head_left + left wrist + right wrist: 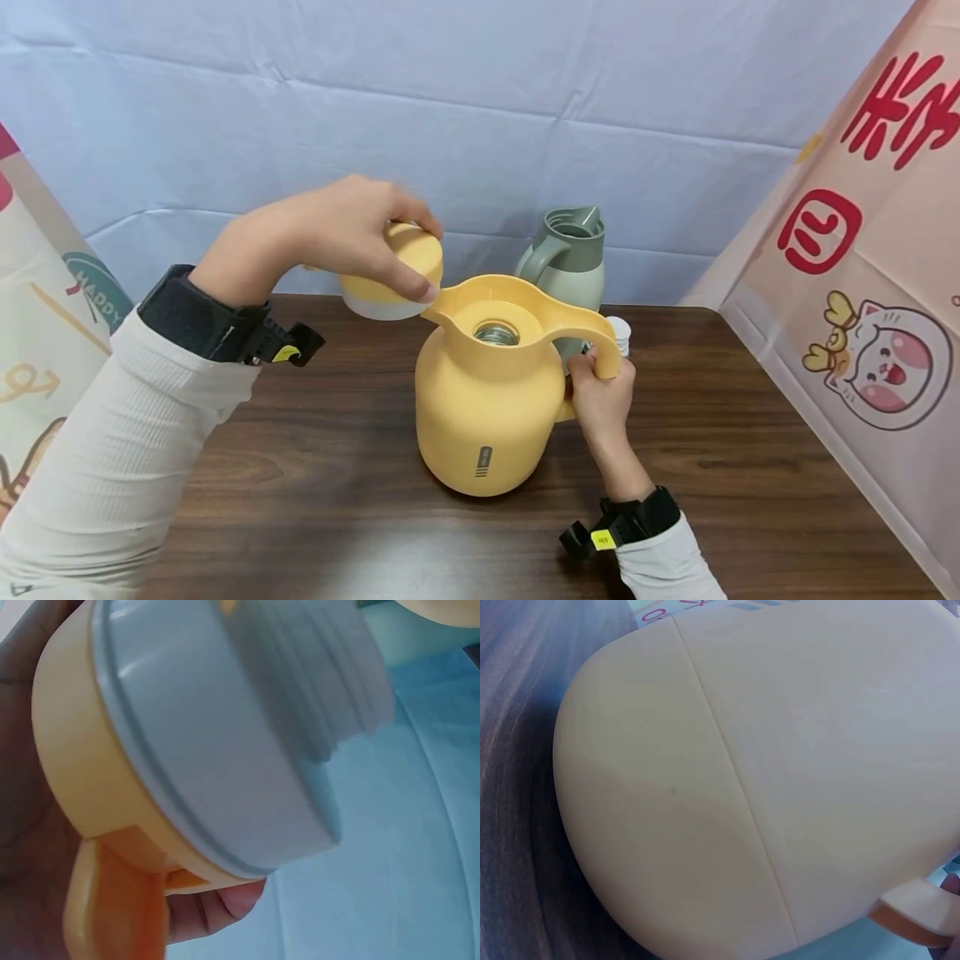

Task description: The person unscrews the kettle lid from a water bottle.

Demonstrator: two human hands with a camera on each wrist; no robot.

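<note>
A yellow thermos jug (487, 408) stands upright on the dark wooden table, its mouth uncovered and the metallic inner neck showing. My right hand (603, 392) grips the jug's handle (592, 327) on the right side. Up to the left of the spout, my left hand (352, 229) holds the jug's lid (416, 254), clear of the mouth. In the left wrist view the lid (202, 742) shows a yellow cap, a pale grey body, a threaded plug and a yellow lever. The jug's body (705, 787) fills most of the right wrist view.
Behind the yellow jug stands a green jug (577, 258) with its top uncovered. A small white cap (619, 329) shows beside it, its lower part hidden. A pale cloth (450, 125) hangs behind the table (315, 467), and a printed sheet (862, 292) lines the right side.
</note>
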